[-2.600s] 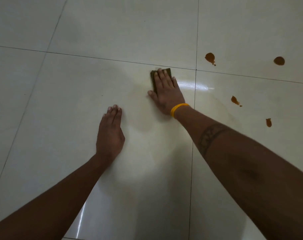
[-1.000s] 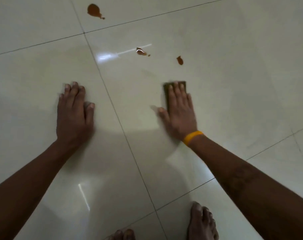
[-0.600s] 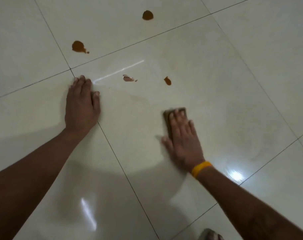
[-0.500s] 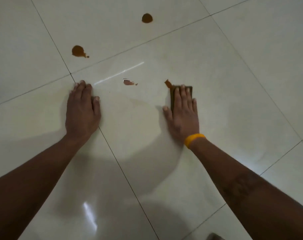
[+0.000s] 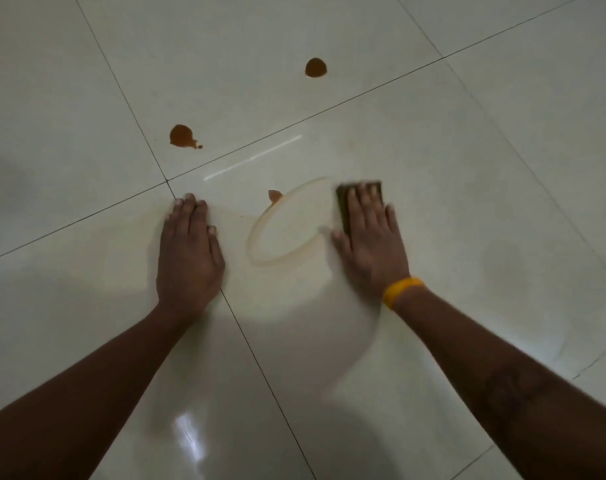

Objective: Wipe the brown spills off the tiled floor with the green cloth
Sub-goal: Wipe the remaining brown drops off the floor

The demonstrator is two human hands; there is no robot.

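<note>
- Pressing flat on the tiled floor (image 5: 433, 140), the right hand (image 5: 372, 237) covers most of the green cloth (image 5: 360, 187), whose far edge and left side show past the fingers.
- That cloth is a dark folded pad; its long axis runs away from the person, in line with the fingers, toward the floor's far edge.
- Its grip is wide: fingers straight and close together on top of the cloth, thumb spread to the left and touching the floor. A yellow wristband (image 5: 402, 292) circles the wrist.
- Palm down, the left hand (image 5: 189, 252) rests on the floor just beside a crossing of grout lines, fingers straight, holding nothing.
- Between the hands lies a thin brown ring-shaped smear (image 5: 260, 252), with a small brown spill (image 5: 274, 195) touching its far left side.
- Two larger spills sit on the tile beyond: one (image 5: 182, 136) near the grout crossing, another (image 5: 315, 68) farther off, well apart from the cloth.
- Bare tile extends to the right of the cloth and toward the far right corner.
- Both forearms reach in from the near edge.
</note>
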